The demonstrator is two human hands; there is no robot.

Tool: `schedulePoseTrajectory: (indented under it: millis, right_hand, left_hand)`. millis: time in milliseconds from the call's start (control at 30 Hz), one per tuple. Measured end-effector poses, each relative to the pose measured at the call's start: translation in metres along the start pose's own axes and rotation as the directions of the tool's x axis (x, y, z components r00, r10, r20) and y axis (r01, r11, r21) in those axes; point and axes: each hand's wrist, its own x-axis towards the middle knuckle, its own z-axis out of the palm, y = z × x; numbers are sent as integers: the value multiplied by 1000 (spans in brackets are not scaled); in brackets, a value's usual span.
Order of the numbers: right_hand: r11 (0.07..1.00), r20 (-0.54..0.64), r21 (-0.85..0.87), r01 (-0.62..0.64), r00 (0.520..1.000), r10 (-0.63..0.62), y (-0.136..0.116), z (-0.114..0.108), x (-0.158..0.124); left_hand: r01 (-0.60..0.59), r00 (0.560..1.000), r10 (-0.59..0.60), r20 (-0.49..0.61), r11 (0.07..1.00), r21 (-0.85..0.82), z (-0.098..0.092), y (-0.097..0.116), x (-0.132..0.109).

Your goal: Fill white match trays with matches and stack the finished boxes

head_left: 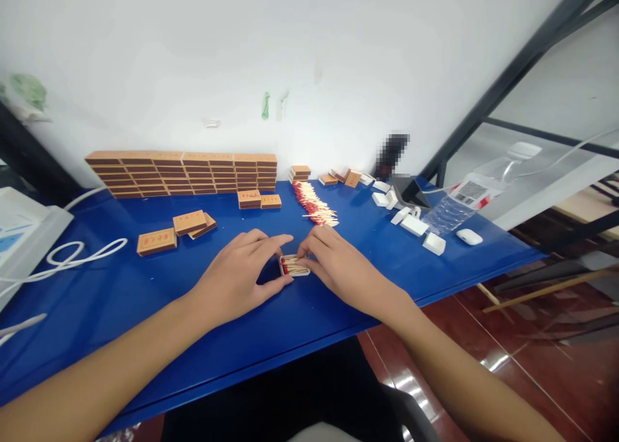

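Holding the tray (302, 275) from its 9 o'clock end, the left hand (244, 271) is clamping it between thumb and a bent finger, its index finger pointing out above. From 3 o'clock, the right hand (336, 261) is touching the matches (291, 268) inside; whether its grip is pinching any, I cannot tell. Between the hands, the tray is lying open on the blue desk (319, 316), red match heads facing 9 o'clock.

At 1 o'clock from the tray, a pile (314, 204) of loose matches is spreading. At 11 o'clock, a few matchboxes (249, 200) are sitting before the stack (184, 174), which is standing towards 10 o'clock. At 2 o'clock, white pieces (414, 226) are lying near the bottle (447, 211).
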Motion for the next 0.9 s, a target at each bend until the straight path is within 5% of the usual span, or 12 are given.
schedulePoseTrajectory:
  millis: [233, 900]
  right_hand:
    - [994, -2, 66, -87, 996, 88, 11, -9, -10]
    - [996, 80, 21, -91, 993, 89, 2, -1, -1]
  left_hand:
    - [-6, 1000, 6, 6, 1000, -2, 0, 0, 0]
    - [-12, 1000, 12, 7, 1000, -5, 0, 0, -2]
